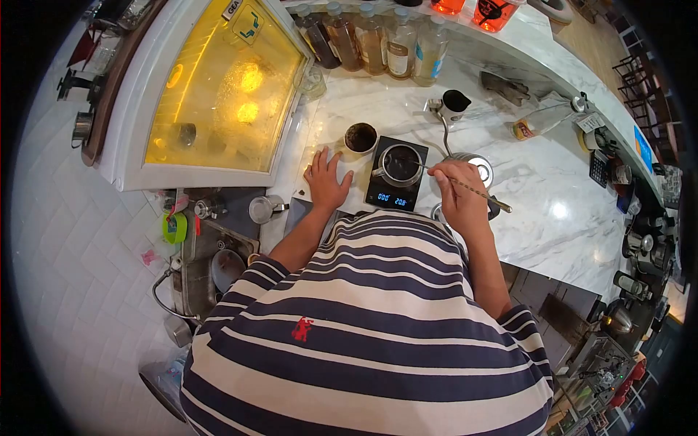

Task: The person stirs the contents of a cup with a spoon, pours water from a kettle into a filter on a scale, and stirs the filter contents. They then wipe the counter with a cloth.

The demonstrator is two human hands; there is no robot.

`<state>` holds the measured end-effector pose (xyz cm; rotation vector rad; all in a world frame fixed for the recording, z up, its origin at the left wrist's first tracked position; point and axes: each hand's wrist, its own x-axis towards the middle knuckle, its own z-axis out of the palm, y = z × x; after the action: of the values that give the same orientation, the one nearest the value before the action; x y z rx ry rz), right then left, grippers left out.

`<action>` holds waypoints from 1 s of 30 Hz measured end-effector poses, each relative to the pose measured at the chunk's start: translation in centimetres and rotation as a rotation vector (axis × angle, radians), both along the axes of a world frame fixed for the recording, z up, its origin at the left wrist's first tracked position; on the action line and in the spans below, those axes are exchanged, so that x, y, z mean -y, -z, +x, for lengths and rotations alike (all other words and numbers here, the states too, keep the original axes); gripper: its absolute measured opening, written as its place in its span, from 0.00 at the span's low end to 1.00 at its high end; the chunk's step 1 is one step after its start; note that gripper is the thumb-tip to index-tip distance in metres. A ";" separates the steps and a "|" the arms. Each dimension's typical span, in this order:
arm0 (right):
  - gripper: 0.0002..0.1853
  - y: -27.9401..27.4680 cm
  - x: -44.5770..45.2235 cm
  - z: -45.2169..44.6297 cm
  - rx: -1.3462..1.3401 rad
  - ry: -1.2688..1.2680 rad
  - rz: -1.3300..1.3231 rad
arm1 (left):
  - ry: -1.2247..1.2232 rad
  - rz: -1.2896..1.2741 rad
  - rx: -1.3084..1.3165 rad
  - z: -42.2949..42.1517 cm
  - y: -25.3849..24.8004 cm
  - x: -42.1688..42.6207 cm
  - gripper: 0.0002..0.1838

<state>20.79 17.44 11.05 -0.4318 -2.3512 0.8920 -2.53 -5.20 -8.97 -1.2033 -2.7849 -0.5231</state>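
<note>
My right hand [463, 198] is closed around a long bar spoon with a twisted handle [480, 192]. The spoon's thin end reaches left to a metal cup [379, 173] of dark liquid, which stands on a black digital scale [392, 198] with lit blue digits. Spread flat on the counter, my left hand [327, 180] holds nothing. Just beyond its fingers is a small cup [360, 138] with dark, grainy contents. A gooseneck kettle [480, 166] stands behind my right hand and is partly hidden by it.
A glass-fronted display case [225, 94] borders the counter [538, 211] on the left. Several bottles [371, 43] line the back, with a metal pitcher [456, 103] nearer. A clear bottle [534, 125] lies at right. A glass mug [263, 209] and a sink [195, 280] are at left.
</note>
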 end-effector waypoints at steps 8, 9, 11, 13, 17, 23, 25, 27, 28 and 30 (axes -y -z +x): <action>0.05 0.1 -0.4 0.3 0.042 0.068 -0.001 | -0.001 -0.007 0.007 0.0 -0.1 0.0 0.35; 0.05 0.0 -0.4 0.4 0.039 0.057 0.006 | -0.002 -0.008 0.009 0.0 -0.1 0.0 0.35; 0.05 -0.3 -0.5 0.6 0.032 0.038 0.016 | -0.003 -0.012 0.013 0.0 -0.1 0.0 0.35; 0.05 -0.2 -0.2 0.4 0.015 0.028 0.017 | -0.001 -0.012 0.012 0.0 -0.1 0.0 0.35; 0.05 0.2 0.0 0.0 0.020 -0.001 0.007 | 0.004 -0.004 0.011 -0.1 0.1 0.1 0.35; 0.06 -0.5 -0.4 0.2 0.036 0.047 0.015 | 0.007 -0.008 0.012 0.0 0.0 0.1 0.35; 0.06 -0.4 -0.5 0.4 0.034 0.036 0.025 | 0.007 -0.005 0.009 -0.1 0.1 0.0 0.35; 0.05 -0.2 -0.4 0.5 0.023 0.026 0.024 | 0.006 -0.003 0.009 -0.1 0.2 0.1 0.35; 0.05 -0.1 -0.2 0.4 0.014 0.021 0.019 | 0.006 -0.002 0.011 0.0 0.2 0.1 0.35; 0.06 -0.1 0.0 0.2 0.003 0.006 0.008 | 0.005 -0.003 0.013 -0.1 0.1 0.1 0.34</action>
<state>20.97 17.40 11.17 -0.4371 -2.3545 0.8795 -2.59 -5.29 -9.12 -1.2122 -2.7949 -0.5298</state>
